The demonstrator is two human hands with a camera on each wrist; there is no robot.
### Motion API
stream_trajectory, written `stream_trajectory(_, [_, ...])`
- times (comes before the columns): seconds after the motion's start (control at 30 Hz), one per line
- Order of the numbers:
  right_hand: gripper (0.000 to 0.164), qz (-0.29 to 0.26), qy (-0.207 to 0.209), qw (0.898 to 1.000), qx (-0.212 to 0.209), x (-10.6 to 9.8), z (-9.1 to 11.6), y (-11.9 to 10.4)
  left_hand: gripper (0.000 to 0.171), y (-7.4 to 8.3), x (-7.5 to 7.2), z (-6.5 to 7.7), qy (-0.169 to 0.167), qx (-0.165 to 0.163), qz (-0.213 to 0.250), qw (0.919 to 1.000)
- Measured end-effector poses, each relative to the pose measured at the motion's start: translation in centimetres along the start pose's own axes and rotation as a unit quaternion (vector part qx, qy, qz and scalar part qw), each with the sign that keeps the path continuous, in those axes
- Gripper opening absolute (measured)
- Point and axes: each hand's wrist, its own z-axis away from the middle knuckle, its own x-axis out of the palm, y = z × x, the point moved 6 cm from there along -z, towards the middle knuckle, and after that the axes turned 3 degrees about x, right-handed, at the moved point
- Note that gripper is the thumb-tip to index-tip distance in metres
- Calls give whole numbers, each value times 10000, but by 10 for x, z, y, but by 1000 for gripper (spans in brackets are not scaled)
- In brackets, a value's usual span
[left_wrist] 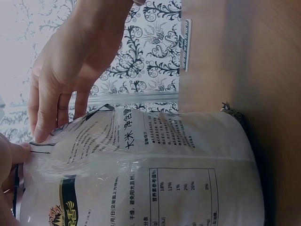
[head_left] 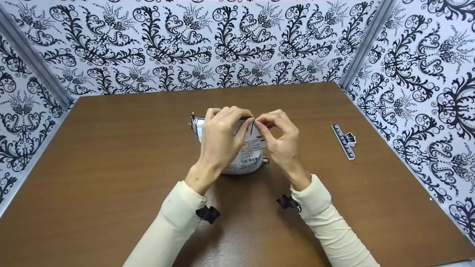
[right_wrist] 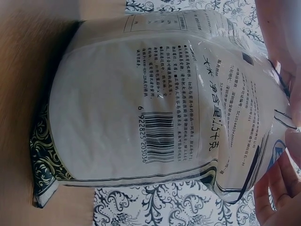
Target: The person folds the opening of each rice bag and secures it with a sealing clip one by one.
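Note:
A clear-and-white plastic bag of rice [head_left: 248, 157], printed with black text, stands upright on the table. Its barcode [right_wrist: 159, 136] shows in the right wrist view, and a nutrition table [left_wrist: 183, 193] in the left wrist view. My left hand [head_left: 221, 135] pinches the bag's top edge between thumb and fingers. Close beside it, my right hand [head_left: 284, 139] pinches the same edge, the two thumbs nearly meeting. Below the hands, the upper part of the bag is creased. The hands hide much of the bag's top in the head view.
A dark blue and white bag clip [head_left: 345, 142] lies on the brown table [head_left: 111, 167] to the right. Patterned black-and-white panels [head_left: 178, 44] stand along the back and both sides. Dark wrist-camera mounts [head_left: 208, 214] hang inside the cuffs.

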Motion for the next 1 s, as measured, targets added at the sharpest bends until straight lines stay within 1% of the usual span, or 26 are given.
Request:
stream_trajectory(0.27, [3,128,-24,9999,-72,-1,0,-1,10,1,-1,-1,72,79,-67,9999])
stream_trajectory(0.47, [6,140,-24,9998,-133,-2,1,1,9,2,-1,-1,51,98,-74,9999])
stream_trajectory(1.0, [4,175,52,9998,68,-4,6,6,9,3,0,0,66,87,-116,9999])
